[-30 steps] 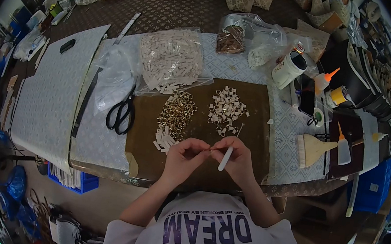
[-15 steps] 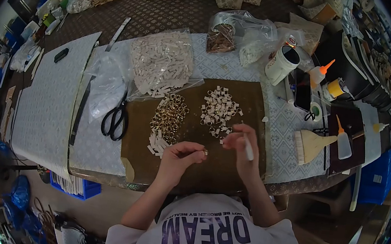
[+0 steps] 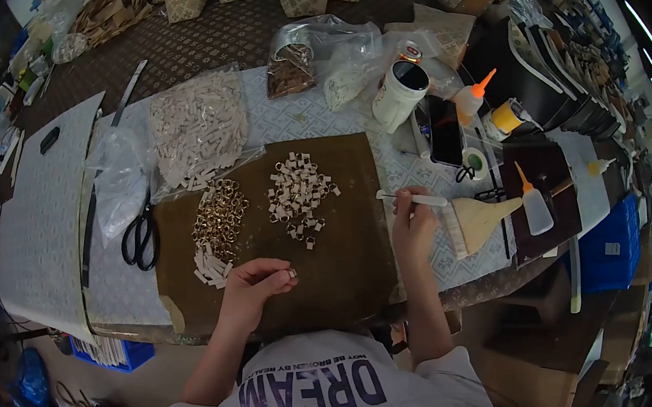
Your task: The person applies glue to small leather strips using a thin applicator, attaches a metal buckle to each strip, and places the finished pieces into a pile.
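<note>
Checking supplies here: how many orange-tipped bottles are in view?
2: one orange-tipped bottle between the white cup and yellow tin, the other on the maroon sheet, right of the brush. More may be hidden in clutter.

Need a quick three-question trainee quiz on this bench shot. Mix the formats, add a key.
1. Multiple choice: what does the right hand hold?
A) the black phone
B) a slim white-handled tool
C) an orange-nozzled bottle

2. True or false: the left hand is empty.

3. Fill in the blank: seen from the worker's side, the black-handled scissors lie to the ____ of the pile of gold-coloured rings.

Key:
1. B.
2. False; its thumb and fingertips pinch a small light-coloured piece.
3. left
</note>
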`<state>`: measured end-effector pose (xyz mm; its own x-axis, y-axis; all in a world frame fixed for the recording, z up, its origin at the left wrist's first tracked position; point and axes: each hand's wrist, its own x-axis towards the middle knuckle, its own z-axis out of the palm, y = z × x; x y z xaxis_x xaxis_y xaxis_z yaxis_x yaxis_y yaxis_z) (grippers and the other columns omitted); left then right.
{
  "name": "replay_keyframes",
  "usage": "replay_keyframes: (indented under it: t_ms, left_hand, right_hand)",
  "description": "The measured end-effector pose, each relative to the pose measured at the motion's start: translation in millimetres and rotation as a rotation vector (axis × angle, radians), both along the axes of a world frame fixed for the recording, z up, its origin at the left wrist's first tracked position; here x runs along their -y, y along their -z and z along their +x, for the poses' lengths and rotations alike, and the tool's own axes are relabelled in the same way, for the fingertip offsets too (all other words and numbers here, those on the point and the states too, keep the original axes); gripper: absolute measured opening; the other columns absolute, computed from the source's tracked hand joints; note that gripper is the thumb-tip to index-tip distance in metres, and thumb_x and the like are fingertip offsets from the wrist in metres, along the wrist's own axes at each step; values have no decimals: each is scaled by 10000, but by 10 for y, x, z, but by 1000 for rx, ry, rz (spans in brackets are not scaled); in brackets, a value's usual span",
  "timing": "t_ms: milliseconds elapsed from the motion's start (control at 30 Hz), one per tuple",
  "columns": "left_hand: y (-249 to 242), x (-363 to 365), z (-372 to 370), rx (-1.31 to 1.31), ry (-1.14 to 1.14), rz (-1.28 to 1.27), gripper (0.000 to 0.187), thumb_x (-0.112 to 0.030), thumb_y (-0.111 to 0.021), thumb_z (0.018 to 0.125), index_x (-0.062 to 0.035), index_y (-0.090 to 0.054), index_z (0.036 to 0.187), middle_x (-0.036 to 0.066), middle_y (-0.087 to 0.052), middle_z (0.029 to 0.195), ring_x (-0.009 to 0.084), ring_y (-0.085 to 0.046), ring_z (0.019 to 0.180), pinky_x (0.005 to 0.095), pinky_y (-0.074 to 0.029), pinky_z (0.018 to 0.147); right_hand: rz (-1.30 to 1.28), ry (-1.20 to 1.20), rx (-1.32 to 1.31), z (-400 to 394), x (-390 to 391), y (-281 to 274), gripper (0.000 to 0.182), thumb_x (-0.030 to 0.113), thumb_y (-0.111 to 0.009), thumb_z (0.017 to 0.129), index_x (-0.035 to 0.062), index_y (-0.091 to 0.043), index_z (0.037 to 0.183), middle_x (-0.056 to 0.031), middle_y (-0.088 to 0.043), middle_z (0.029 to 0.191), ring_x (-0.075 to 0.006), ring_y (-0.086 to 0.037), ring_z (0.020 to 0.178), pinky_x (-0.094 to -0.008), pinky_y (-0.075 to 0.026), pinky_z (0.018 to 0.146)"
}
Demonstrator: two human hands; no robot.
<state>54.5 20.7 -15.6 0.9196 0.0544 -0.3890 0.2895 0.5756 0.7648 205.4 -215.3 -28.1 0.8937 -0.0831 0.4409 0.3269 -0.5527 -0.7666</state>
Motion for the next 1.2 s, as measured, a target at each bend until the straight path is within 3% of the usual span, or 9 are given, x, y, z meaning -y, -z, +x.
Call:
replay_keyframes:
  t_ms: [167, 467, 567, 667, 767, 800, 900, 933, 1200]
  left_hand:
    - [49, -4, -22, 57, -16, 11, 149, 38, -603, 822, 4, -630, 965, 93, -658, 888, 173, -651, 816, 257, -533, 727]
    - [53, -8, -18, 40, -42, -18, 149, 20, -609, 828, 2, -627, 974, 92, -655, 903, 166, -647, 817, 254, -526, 731]
    - [70, -19, -23, 14, -36, -30, 156, 7, -614, 830, -2, -626, 985, 90, -655, 908, 164, -646, 819, 252, -526, 734]
    - [59, -15, -28, -24, -49, -82, 167, -11, -617, 835, -4, -625, 1001, 84, -656, 910, 164, -646, 821, 250, -526, 736]
    - [26, 6, -18, -79, -73, -98, 180, -27, -620, 839, -2, -624, 1017, 87, -657, 907, 167, -648, 825, 249, -528, 736]
    - [30, 4, -21, -81, -64, -124, 185, -30, -620, 840, 1, -623, 1022, 90, -657, 908, 168, -649, 826, 247, -529, 736]
    - [37, 4, -19, -80, -31, -185, 200, -37, -621, 842, 10, -620, 1036, 99, -658, 912, 169, -651, 827, 243, -531, 735]
    - [19, 7, -18, -77, -21, -193, 205, -38, -620, 842, 13, -619, 1040, 102, -658, 915, 169, -652, 828, 242, -532, 736]
    - [-53, -4, -69, -86, -10, -187, 224, -53, -628, 841, 19, -618, 1053, 102, -659, 926, 174, -657, 831, 241, -535, 747]
  right_hand:
    - [-85, -13, 51, 47, -31, 48, 167, 154, -545, 909, 7, -534, 831, -144, -580, 679, -316, -576, 570, -370, -440, 505]
    - [-119, -23, 64, 96, -28, 134, 132, 111, -556, 895, 6, -521, 823, -147, -574, 712, -357, -561, 611, -388, -440, 522]
    - [-142, -35, 100, 91, -30, 91, 117, 95, -549, 895, 2, -515, 834, -139, -565, 691, -302, -571, 587, -366, -435, 512]
    - [63, -20, -4, 17, -34, 51, 160, 133, -503, 931, 9, -508, 829, -95, -552, 654, -194, -548, 545, -307, -408, 487]
    - [522, -163, -121, -226, -147, -203, 243, 204, -434, 969, 27, -504, 817, -39, -525, 630, -107, -496, 530, -247, -378, 482]
    - [594, -207, -228, -358, -210, -311, 304, 271, -389, 985, 41, -495, 817, -19, -509, 642, -93, -475, 532, -225, -372, 489]
    - [872, -380, -444, -675, -463, -394, 307, 289, -392, 984, 39, -482, 830, -33, -511, 668, -94, -483, 548, -225, -388, 499]
    - [861, -443, -461, -740, -506, -349, 338, 328, -377, 985, 44, -463, 823, -58, -510, 731, -105, -476, 554, -232, -387, 492]
    - [782, -551, -460, -887, -678, -254, 285, 290, -421, 974, 43, -471, 841, -40, -524, 707, -82, -483, 564, -211, -392, 513]
